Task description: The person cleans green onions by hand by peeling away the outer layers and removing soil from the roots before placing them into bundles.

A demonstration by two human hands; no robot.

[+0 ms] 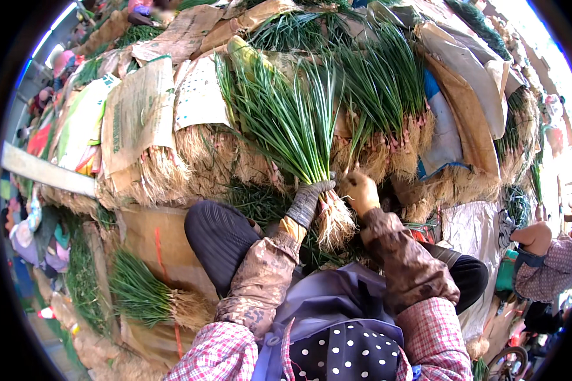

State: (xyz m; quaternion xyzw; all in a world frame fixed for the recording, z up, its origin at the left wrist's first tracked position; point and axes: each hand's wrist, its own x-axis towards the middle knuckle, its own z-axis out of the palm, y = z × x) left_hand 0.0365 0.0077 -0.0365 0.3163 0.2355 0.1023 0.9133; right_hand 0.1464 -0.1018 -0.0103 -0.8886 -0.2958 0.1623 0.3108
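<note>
My left hand [305,203], in a dark grey glove with a yellowish cuff, is wrapped round the lower stems of a bunch of scallions [299,136]. The long green leaves fan up and away from me. Pinkish bulbs and pale roots [335,223] hang below the grip. Just right of the bunch is my right hand [361,193], in a tan glove, with its fingers curled together at the lower ends of a few thin scallion stalks [357,143]. Behind it, more loose scallions [388,95] lie on the heap, roots toward me.
Sacks [140,117] cover stacked scallions across the far side. At the lower left, a scallion bundle [146,292] lies on brown sacking beside a red strip [160,257]. My bent knees [219,241] flank the work. Another person [546,263] is at the right.
</note>
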